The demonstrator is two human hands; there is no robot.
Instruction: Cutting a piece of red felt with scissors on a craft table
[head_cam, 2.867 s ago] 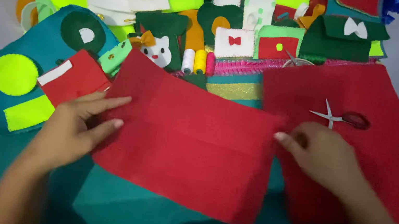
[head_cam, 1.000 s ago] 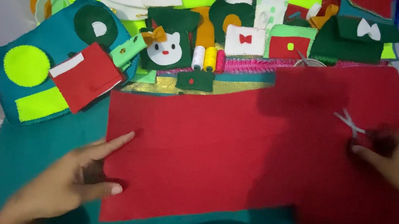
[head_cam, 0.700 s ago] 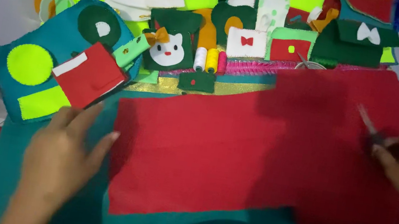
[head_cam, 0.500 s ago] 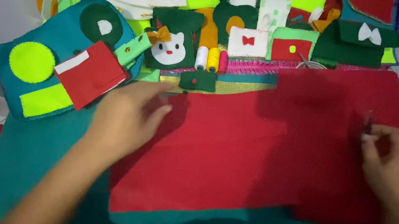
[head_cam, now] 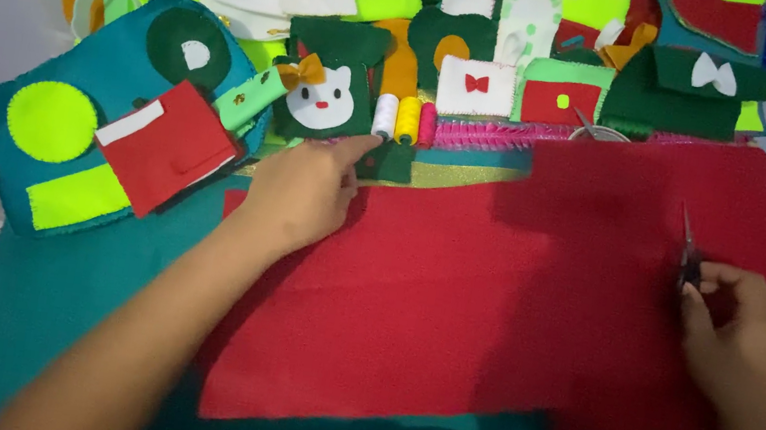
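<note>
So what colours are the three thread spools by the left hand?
White, yellow and pink thread spools, clearest in the head view.

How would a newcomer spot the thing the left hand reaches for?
Follow the big red felt sheet to its top edge, where the left hand points. Just past its fingertips stand three thread spools: white, yellow, pink. They alone are upright cylinders among flat felt pieces.

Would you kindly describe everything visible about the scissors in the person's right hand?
The scissors are small and dark, apparently metal, with slim blades that look closed and point up and away from the person. The right hand grips the handle end, which the fingers mostly hide, so its colour and shape cannot be made out. They sit over the right part of the large red felt sheet; whether the tips touch the felt cannot be told.
</note>
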